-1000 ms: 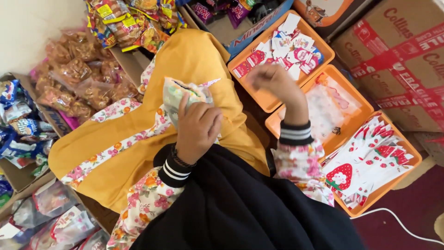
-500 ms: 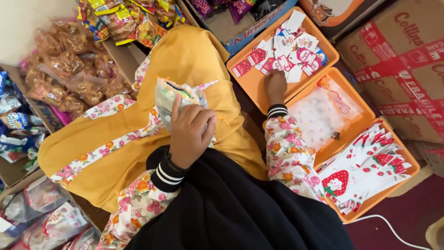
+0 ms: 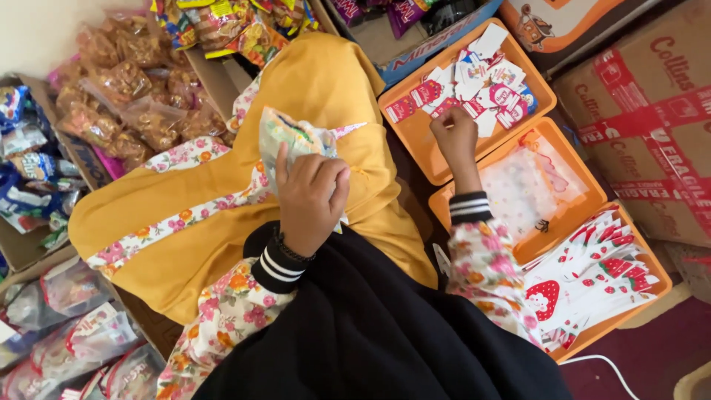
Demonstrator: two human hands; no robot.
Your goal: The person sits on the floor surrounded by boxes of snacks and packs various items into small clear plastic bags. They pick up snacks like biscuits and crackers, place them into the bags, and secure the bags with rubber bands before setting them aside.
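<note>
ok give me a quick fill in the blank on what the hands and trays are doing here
1. The left hand holds a small filled bag over the ____ cloth on the lap.
2. The right hand reaches into the orange tray of small ____.
3. The middle tray holds clear dotted ____.
4. The nearest tray's bags are printed with red ____.

Missing words: yellow; cards; bags; strawberries

Soft, even indoor light filled the scene — no harsh glare, only faint shadows. Focus was mostly sharp, with slight wide-angle stretching toward the frame's edges.
</note>
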